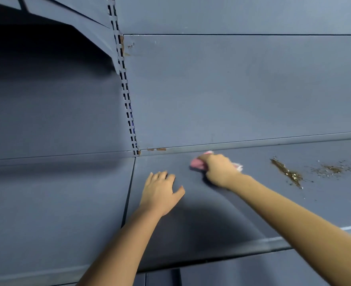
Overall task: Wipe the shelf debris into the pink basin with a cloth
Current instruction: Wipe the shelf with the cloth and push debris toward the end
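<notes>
My right hand (pixel 219 170) presses a crumpled pink cloth (pixel 197 164) onto the blue-grey shelf (pixel 242 213), close to the back wall. Brown debris (pixel 288 172) lies in a streak to the right of that hand, with a thinner scatter of crumbs (pixel 331 169) further right. My left hand (pixel 161 191) rests flat on the shelf with fingers spread, to the left of the cloth, holding nothing. The pink basin is not in view.
A slotted upright post (pixel 127 96) rises at the back where two shelf sections meet along a seam (pixel 129 190). The back panel (pixel 232 89) stands right behind the cloth. The shelf's front lip (pixel 253 245) runs below my arms.
</notes>
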Motion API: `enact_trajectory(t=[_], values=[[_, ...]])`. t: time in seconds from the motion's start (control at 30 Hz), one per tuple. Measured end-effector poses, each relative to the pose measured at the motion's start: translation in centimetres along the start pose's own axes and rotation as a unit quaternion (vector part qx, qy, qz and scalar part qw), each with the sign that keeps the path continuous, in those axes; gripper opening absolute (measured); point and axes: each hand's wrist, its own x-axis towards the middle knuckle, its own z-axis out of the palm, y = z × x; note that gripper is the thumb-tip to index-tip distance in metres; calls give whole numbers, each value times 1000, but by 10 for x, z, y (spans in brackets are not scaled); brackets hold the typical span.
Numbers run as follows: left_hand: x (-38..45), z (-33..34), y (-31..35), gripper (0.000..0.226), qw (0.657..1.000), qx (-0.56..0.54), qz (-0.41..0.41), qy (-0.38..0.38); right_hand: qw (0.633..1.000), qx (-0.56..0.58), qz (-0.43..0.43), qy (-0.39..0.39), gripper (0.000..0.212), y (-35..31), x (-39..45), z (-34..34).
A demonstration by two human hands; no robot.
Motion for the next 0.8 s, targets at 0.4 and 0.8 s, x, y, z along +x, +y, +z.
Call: enact_trajectory(t=[0.4,0.8], values=[[0,0,-3,62,1000,-16,0,-17,998,24,15,53,28,58,58,17],[1,-1,-1,52,1000,-9,1,-7,998,-54,1,-18,41,20,17,16]])
